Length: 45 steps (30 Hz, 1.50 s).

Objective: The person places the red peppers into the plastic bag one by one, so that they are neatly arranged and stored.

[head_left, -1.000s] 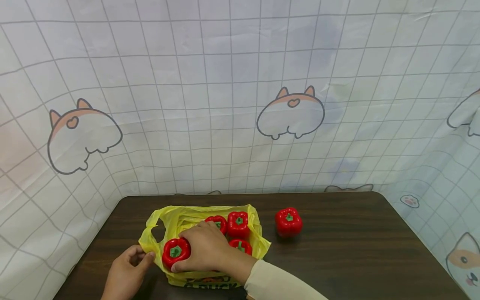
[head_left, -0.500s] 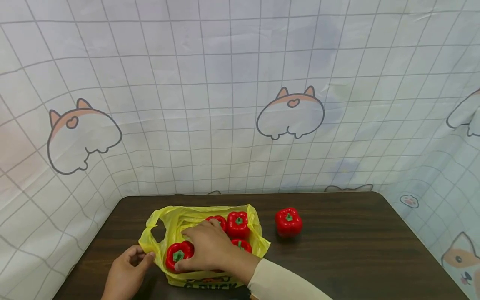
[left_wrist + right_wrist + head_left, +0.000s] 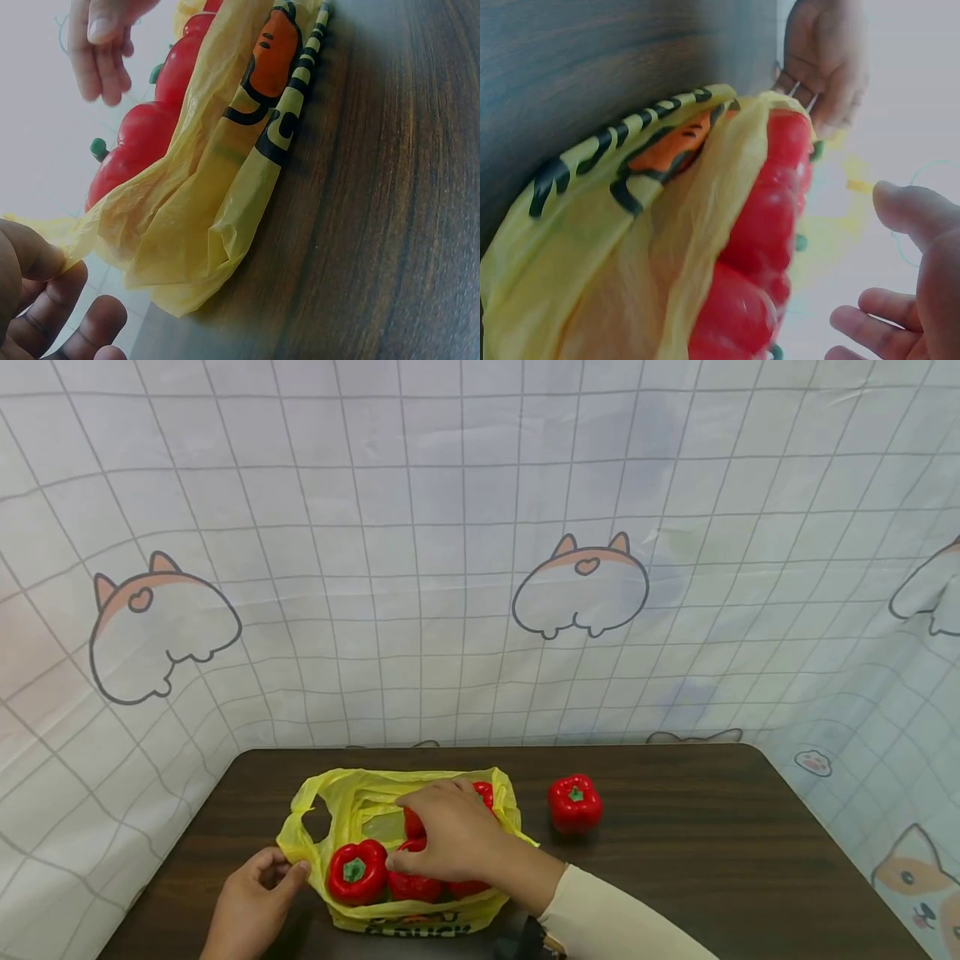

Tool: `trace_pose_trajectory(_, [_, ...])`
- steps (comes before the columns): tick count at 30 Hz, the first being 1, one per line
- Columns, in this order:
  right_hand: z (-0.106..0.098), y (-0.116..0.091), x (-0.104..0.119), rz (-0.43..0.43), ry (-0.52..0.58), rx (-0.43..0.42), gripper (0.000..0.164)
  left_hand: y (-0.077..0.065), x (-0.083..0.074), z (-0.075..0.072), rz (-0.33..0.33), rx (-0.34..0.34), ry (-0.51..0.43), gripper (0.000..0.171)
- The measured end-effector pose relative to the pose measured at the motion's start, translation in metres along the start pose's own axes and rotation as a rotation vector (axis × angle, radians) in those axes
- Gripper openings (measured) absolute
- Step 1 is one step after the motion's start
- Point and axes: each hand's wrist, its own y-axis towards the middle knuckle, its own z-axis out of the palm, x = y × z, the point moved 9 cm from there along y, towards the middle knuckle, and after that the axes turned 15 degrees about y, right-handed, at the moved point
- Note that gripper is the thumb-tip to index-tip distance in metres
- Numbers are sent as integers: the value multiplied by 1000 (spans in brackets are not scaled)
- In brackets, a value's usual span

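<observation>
A yellow plastic bag [image 3: 420,920] with black print lies with its mouth spread open, several red bell peppers with green stems inside. At the bag's left handle, my left hand [image 3: 253,897] pinches the edge between thumb and index finger; the left wrist view shows the stretched plastic [image 3: 172,217] running from that pinch. My right hand [image 3: 457,837] is over the bag and hides part of the peppers behind it. In the right wrist view its thumb and fingers [image 3: 877,334] are spread apart, holding nothing, beside the row of peppers [image 3: 761,225]. One pepper [image 3: 358,872] sits at the bag's left end.
Another red bell pepper [image 3: 575,804] stands on the dark wood table [image 3: 690,868], right of the bag. Behind the table hangs a white gridded cloth [image 3: 450,635] with cartoon dog prints.
My right hand has let go of the left pepper and moved right across the bag. That pepper now stays at the bag's left end. The left hand keeps its pinch.
</observation>
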Motion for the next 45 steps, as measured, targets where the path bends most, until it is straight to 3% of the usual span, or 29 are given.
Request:
trace_pose_trajectory(14, [-40,-30,-21,0,-23,-52,65,0,0,-3,12,9,-1,35])
trace_pose_trajectory(30, [-69,-61,-53,25,0,-139,65,-1,4,-3,3,14,-24,34])
trace_pose_trajectory(45, [-89,-88,-81,107,-40,-216,67,-1,6,-2,-5,15,-31,32])
